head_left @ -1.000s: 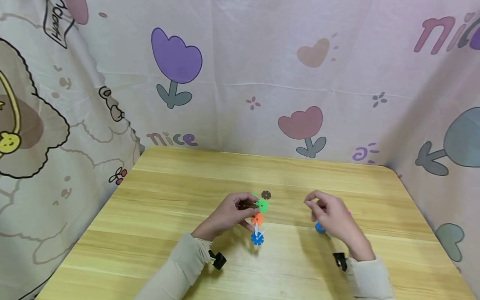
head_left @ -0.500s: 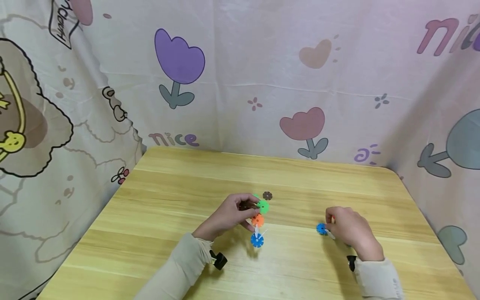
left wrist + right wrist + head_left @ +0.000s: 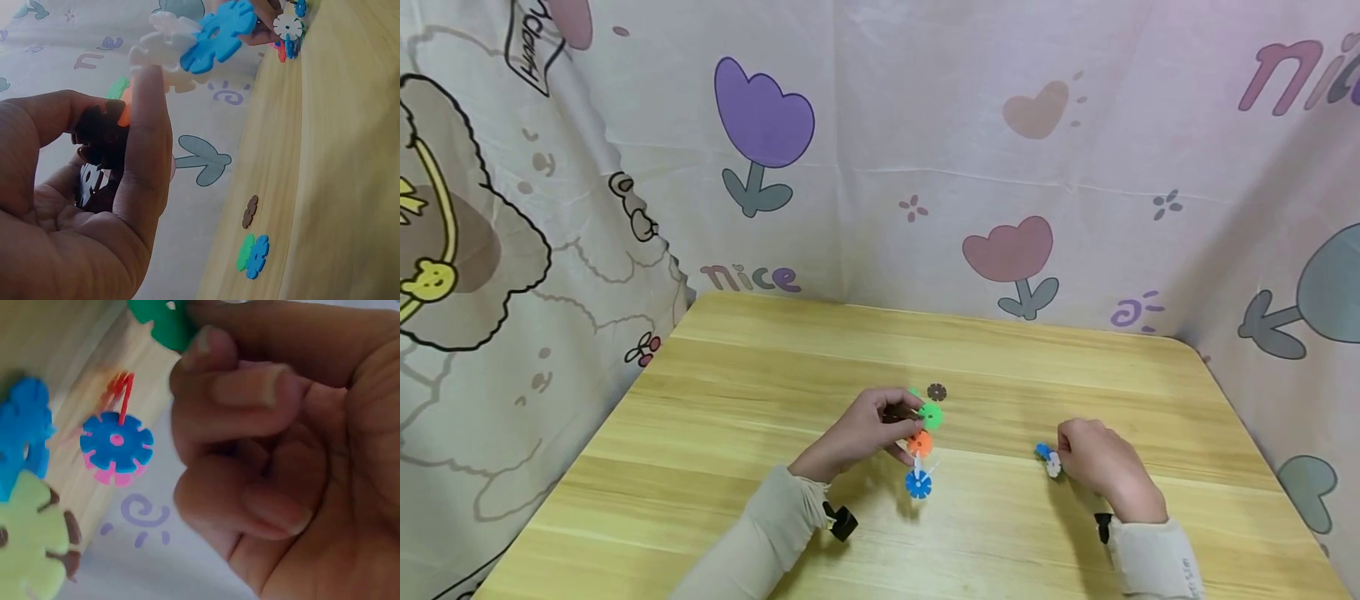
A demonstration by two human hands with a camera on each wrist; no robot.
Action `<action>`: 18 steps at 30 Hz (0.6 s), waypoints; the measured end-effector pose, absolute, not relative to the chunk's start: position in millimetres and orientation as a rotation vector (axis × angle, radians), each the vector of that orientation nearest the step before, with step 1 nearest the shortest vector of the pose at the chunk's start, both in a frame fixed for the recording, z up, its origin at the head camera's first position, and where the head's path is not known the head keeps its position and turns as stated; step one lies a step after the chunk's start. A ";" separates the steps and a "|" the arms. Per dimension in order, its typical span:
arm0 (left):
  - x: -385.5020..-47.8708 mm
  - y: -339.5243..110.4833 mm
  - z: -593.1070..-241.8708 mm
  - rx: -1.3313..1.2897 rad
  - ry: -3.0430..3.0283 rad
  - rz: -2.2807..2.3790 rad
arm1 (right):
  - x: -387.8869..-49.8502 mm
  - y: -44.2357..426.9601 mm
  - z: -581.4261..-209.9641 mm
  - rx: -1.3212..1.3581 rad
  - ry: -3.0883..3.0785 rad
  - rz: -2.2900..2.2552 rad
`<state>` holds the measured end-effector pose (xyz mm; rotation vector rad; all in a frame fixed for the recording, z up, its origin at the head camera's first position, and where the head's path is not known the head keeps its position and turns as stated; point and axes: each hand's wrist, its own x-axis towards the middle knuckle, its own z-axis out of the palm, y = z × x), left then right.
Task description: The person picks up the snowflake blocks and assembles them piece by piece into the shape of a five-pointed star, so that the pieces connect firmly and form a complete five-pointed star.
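My left hand [image 3: 868, 429] holds a joined chain of notched plastic snowflake discs above the table. Green [image 3: 931, 416] and orange discs [image 3: 920, 444] show beside its fingertips, and a blue disc [image 3: 918, 484] hangs lowest, joined to white ones [image 3: 178, 78]. Dark brown discs [image 3: 103, 134] sit within the curled fingers. Low over the table at the right, my right hand [image 3: 1105, 462] pinches a green disc [image 3: 164, 324] by its edge, its other fingers curled. Beside it lie blue [image 3: 1042, 451] and white discs [image 3: 1054, 465]; the hand partly hides this group.
Past the left hand lie a loose brown disc [image 3: 937, 392] and a green one [image 3: 913, 392], with a blue disc [image 3: 257, 257] next to it. Blue, pink and red discs [image 3: 116, 440] rest near the right hand. A printed curtain [image 3: 880, 167] borders the wooden table [image 3: 775, 350].
My right hand has moved right and down to the group of discs, where a white disc has come into view beside the blue one. The left hand keeps its hold and place.
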<state>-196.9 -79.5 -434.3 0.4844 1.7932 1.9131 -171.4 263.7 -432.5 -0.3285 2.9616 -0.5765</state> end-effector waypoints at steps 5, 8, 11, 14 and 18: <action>-194.6 -77.5 -435.4 0.531 1.826 1.900 | -176.5 233.4 -425.3 -0.414 2.933 -1.011; -193.9 -76.0 -435.9 0.557 1.858 1.886 | -173.9 204.8 -415.9 -0.404 2.864 -1.294; -193.4 -74.8 -435.7 0.572 1.891 1.873 | -170.3 181.5 -410.1 -0.410 2.838 -1.439; -193.1 -73.8 -434.9 0.586 1.923 1.862 | -167.7 166.2 -406.9 -0.429 2.874 -1.476; -192.1 -72.7 -433.3 0.598 1.952 1.849 | -165.8 155.0 -405.2 -0.431 2.902 -1.497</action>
